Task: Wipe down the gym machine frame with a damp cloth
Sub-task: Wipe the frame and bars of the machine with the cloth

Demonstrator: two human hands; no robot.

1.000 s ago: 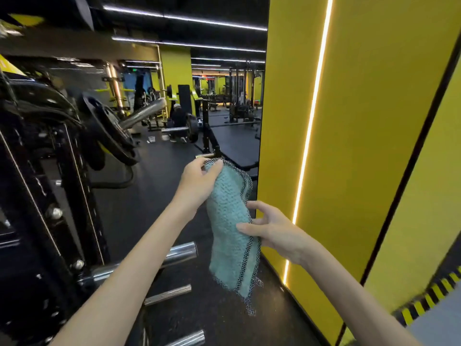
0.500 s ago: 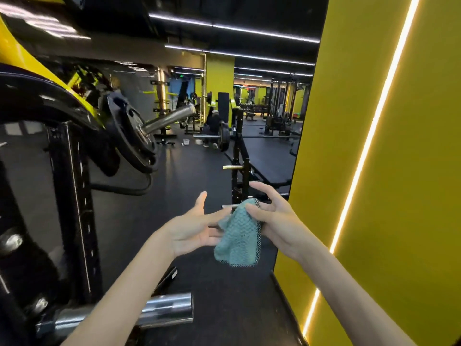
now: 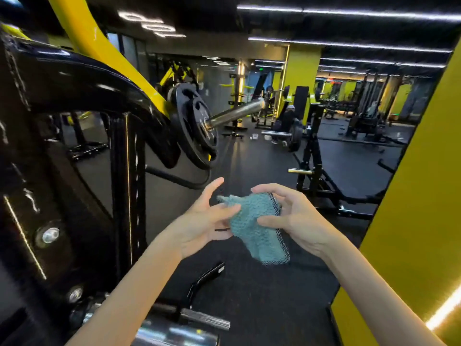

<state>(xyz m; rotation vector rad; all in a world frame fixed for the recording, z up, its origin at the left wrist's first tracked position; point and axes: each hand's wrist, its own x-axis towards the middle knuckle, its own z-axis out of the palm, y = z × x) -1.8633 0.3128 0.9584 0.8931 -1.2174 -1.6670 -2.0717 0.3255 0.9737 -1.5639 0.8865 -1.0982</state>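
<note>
**A:** What has changed since a second ago?

**B:** The teal cloth (image 3: 254, 228) hung at full length from the left hand's pinch. Now it is gathered into a short wad between both hands, and the view has swung up towards the machine.

**A:** Take me across from the left.

**B:** Far left and close by stands the black machine frame (image 3: 74, 101), glossy and bolted, with a yellow arm rising behind it. Just to its right, a black weight plate (image 3: 197, 126) sits on a steel bar (image 3: 237, 112) that juts out into the room. At the bottom edge, chrome pegs (image 3: 174, 330) stick out low on the frame.

**A:** And the hands?

**B:** They are in the centre, raised over the dark floor (image 3: 249, 295). The left hand (image 3: 204, 221) is spread with the thumb up, and its straight fingertips touch the cloth's left edge. The right hand (image 3: 299, 221) holds the wad, thumb pressed on the front and fingers curled behind. A dark-trimmed corner hangs below.

**A:** Why hold it that way?

**B:** It looks like folding, since a compact pad should wipe better than a loose length. The cloth is in the air, apart from the frame, so wiping seems not yet begun.

**A:** And further right?

**B:** A yellow wall (image 3: 411, 196), with a light strip low down.
</note>
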